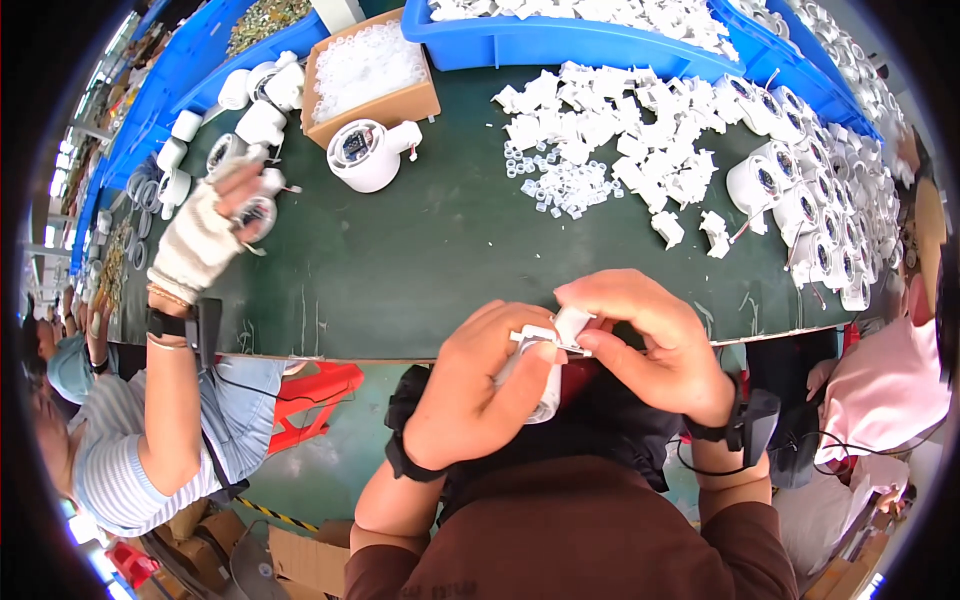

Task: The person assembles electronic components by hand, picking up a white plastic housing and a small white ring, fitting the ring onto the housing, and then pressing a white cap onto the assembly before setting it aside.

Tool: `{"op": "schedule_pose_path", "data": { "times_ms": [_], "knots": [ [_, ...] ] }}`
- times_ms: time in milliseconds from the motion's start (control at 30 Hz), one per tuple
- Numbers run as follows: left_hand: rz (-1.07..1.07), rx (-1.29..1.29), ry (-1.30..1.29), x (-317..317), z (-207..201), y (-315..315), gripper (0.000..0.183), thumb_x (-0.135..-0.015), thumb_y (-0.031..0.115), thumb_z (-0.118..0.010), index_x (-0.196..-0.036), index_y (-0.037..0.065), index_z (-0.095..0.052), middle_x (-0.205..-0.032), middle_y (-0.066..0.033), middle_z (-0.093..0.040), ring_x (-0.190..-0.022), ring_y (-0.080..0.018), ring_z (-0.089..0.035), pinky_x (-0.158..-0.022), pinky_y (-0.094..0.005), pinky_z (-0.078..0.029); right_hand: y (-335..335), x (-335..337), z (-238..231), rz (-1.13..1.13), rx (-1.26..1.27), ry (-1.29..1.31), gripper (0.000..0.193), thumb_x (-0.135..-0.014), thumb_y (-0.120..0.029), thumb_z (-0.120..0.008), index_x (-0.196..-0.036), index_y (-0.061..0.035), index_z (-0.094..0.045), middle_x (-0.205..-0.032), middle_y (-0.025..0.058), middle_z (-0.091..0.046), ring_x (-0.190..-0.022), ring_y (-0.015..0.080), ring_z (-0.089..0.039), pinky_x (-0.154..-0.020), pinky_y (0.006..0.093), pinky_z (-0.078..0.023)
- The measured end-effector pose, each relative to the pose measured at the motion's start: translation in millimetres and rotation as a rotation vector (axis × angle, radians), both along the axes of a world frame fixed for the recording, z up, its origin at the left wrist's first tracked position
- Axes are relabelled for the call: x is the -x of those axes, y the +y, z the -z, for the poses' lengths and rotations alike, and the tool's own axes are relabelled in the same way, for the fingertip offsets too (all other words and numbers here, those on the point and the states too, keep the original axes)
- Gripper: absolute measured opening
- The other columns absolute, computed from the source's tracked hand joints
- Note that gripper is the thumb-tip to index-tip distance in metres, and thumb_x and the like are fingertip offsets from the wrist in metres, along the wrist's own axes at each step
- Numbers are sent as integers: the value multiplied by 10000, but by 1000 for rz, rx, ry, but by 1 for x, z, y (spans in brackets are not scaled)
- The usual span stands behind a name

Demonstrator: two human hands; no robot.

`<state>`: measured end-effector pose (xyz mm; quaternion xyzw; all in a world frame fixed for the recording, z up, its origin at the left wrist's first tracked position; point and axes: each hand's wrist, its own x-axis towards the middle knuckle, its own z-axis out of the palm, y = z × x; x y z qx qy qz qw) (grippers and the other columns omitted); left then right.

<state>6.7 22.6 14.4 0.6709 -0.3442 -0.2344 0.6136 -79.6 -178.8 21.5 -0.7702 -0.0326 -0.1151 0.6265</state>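
My left hand (470,385) is closed around a white cylindrical plastic housing (547,402), held just off the table's near edge. Its thumb presses on the top of the housing. My right hand (650,335) pinches a small white plastic piece (572,324) between thumb and fingertips, right up against the housing's upper end. Whether the two parts are joined, I cannot tell, since my fingers cover the contact. Farther off on the table stands a similar white housing (365,170) with a circuit board inside and a side arm.
Loose white plastic brackets (650,150) and translucent small rings (570,185) lie at the far right-centre. Rows of white housings (815,200) fill the right side. Behind are a cardboard box (415,105) and a blue bin (560,52). At left, a co-worker's gloved hand (200,235) reaches over more housings.
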Motion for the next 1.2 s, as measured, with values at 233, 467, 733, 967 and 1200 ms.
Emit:
{"op": "schedule_pose_path", "data": {
  "times_ms": [233, 467, 733, 967, 1200],
  "knots": [
    [156, -16, -62, -17, -2, 10, 108, -968, 85, -600, -997, 8, -669, -981, -133, -696, -873, -289, -631, -803, -375, -500, -7, -9, -13, -229, 450, -148, 322, -821, 52, -764, -1123, -44, -707, -1124, 107, -698, -980, 305, -663, -816, 373, -543],
    [32, 58, 399, -8, 2, 15, 178, -1011, 126, -568, -1044, -6, -683, -1040, -149, -716, -852, -299, -640, -809, -369, -516, -4, -6, -15, -184, 609, -106, 396, -832, 51, -730, -1215, -32, -674, -1053, 117, -676, -924, 293, -680, -780, 365, -555],
    [-413, -57, -267, 4, 10, -8, 132, -969, 80, -602, -1054, 1, -665, -1130, -155, -715, -912, -316, -641, -844, -389, -503, 34, 8, -1, 10, -276, 60, 448, -939, 100, -637, -1378, 21, -595, -1223, 95, -603, -1115, 178, -649, -973, 340, -536],
    [-425, -156, -590, 7, 9, -13, 336, -932, 37, -604, -1265, -4, -632, -1145, -171, -686, -938, -332, -602, -839, -401, -493, 50, 0, -3, 113, -363, 203, 452, -968, 115, -600, -1410, 24, -569, -1280, 111, -663, -1222, 182, -620, -1067, 346, -492],
    [-403, -119, -599, 7, 13, -11, 383, -955, 130, -494, -1280, -32, -615, -1125, -178, -674, -934, -350, -582, -862, -441, -478, 58, 0, 2, 150, -317, 151, 448, -952, 121, -629, -1388, 24, -590, -1248, 100, -665, -1218, 176, -618, -1067, 342, -491]
  ]
}}
